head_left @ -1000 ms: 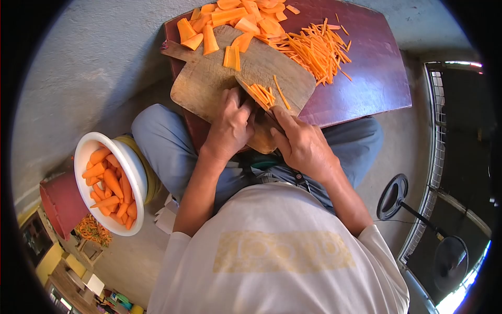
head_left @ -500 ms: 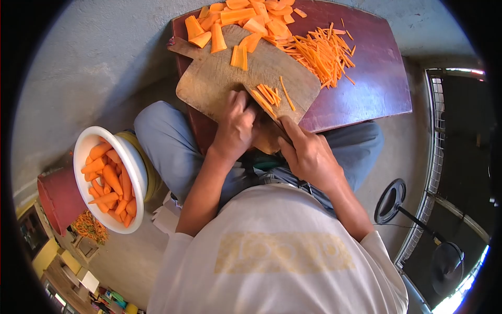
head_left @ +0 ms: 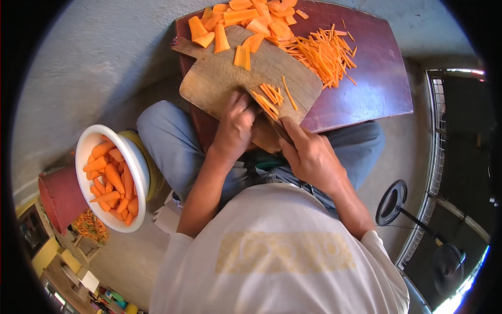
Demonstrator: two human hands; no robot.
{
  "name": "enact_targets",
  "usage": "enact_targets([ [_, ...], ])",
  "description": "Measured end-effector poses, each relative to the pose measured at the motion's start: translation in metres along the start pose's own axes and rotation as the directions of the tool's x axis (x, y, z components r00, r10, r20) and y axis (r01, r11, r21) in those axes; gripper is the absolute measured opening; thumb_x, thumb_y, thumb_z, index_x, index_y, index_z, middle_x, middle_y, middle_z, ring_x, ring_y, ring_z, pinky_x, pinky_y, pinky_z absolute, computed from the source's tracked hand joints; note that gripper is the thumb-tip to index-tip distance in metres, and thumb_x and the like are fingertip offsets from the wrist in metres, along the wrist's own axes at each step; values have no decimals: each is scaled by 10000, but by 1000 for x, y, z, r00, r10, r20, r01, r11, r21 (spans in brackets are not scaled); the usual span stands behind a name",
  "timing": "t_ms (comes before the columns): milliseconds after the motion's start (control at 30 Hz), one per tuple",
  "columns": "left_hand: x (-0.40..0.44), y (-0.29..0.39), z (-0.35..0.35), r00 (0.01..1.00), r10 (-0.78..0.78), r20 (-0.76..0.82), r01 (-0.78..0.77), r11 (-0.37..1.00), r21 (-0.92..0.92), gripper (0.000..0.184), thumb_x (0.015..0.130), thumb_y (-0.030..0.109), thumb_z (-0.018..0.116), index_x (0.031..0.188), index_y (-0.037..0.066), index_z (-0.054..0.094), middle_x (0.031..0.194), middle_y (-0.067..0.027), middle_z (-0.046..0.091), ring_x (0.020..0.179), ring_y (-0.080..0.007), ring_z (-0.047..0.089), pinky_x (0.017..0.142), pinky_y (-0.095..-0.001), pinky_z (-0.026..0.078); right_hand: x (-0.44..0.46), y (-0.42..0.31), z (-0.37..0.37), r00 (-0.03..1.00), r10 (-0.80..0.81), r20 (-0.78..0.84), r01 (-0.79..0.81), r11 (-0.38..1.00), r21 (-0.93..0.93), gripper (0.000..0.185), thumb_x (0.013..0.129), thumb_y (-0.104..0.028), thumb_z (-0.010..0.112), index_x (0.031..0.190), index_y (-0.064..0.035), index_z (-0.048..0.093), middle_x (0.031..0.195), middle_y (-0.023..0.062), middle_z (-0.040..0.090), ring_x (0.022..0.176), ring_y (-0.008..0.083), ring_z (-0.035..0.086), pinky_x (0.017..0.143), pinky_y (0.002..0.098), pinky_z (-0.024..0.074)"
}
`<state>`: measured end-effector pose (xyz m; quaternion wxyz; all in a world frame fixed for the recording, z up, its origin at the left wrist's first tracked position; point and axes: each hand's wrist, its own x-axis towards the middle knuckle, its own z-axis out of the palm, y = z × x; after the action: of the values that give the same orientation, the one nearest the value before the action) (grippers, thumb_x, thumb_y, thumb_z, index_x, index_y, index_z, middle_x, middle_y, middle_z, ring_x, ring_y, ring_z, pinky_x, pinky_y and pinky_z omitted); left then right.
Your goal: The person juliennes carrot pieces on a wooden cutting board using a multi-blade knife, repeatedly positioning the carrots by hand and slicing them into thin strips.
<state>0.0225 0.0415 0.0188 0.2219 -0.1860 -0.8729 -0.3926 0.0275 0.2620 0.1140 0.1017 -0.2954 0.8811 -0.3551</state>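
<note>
My right hand (head_left: 315, 159) grips a knife (head_left: 276, 125), its blade slanting across the wooden cutting board (head_left: 217, 70). Against the blade's left side, my left hand (head_left: 236, 125) is closed with its fingers curled down on the board; whatever lies beneath them is hidden. Several thin carrot strips (head_left: 271, 94) lie on the board along the right of the blade. Farther up the board rest flat carrot slices (head_left: 242, 56). A heap of wide carrot slices (head_left: 256, 20) overlaps the board's far edge, beside a pile of carrot strips (head_left: 327, 57).
The board sits on a dark red table (head_left: 374, 73) against a wall (head_left: 104, 47). To the left stands a white basin (head_left: 138, 180) of whole carrots (head_left: 112, 175), near a red bucket (head_left: 61, 196). A black stand with a round ring (head_left: 391, 203) is at the right.
The whole view has shifted slightly. Both hands stay close together at the knife, and the carrot strips lie almost as before.
</note>
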Motion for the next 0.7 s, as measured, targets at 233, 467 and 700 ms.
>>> enact_targets([
  [233,-8,-2,2,999,-23,-22,24,999,36,332,758,-97,678,1077,-37,748,1075,-214,664,1007,-460,594,890,-548,550,1,-2,-3,999,40,18,-41,998,50,393,1052,-102,702,1411,7,586,1017,296,749,911,533,731,763,581,585],
  [467,-10,2,2,996,-85,18,85,996,13,357,758,-107,683,1102,-38,750,1085,-206,656,1036,-461,591,939,-550,544,6,-1,-3,992,100,81,-105,993,60,386,1078,-100,697,1437,17,616,1062,320,753,987,552,729,819,549,592],
  [700,-11,2,3,992,-121,19,120,992,26,330,753,-104,693,1075,-43,736,1099,-226,631,1058,-479,582,944,-566,535,-4,1,-1,996,77,49,-82,992,101,368,1074,-97,702,1411,30,629,1027,322,747,946,543,733,791,551,592],
])
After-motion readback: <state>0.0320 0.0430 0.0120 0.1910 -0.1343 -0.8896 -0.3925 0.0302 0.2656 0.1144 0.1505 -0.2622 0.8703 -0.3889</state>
